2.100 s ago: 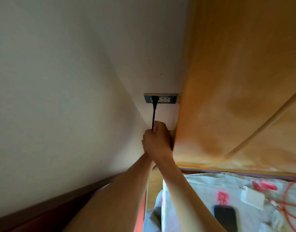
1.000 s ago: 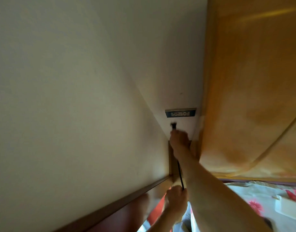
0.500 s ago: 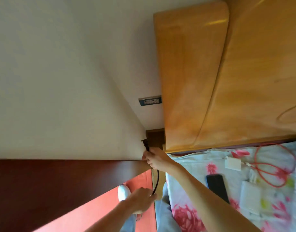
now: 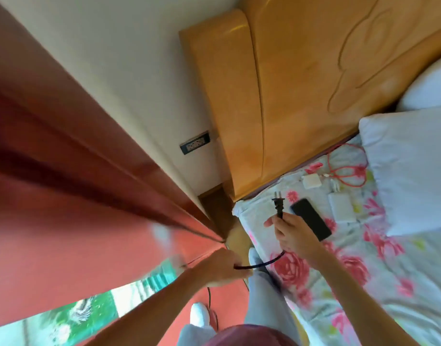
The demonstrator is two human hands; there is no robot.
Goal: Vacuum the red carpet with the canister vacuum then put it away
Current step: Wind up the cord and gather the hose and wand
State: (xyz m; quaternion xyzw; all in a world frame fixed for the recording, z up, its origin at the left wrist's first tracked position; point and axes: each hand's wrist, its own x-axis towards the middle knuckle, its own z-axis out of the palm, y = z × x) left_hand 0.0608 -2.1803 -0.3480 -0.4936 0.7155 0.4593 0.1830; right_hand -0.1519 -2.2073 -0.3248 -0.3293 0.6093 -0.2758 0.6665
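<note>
While both hands (image 4: 293,233) grip the black cord (image 4: 279,208), red carpet (image 4: 64,245) meets the floral bed (image 4: 364,270).

black plug (image 4: 279,204), red carpet (image 4: 64,245), pink-floral bedsheet (image 4: 351,270)

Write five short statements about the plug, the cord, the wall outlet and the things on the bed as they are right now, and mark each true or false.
1. The plug sits in the wall outlet. False: it is out of the outlet, held up over the bed with its prongs bare.
2. The right hand grips the cord just below the plug. True.
3. The left hand is empty. False: it is closed on the black cord farther along.
4. A dark phone lies on the floral bedsheet beside the right hand. True.
5. The red cable on the bed is plugged into the wall outlet. False: it lies coiled on the sheet near the white pillow, and both sockets look empty.
</note>
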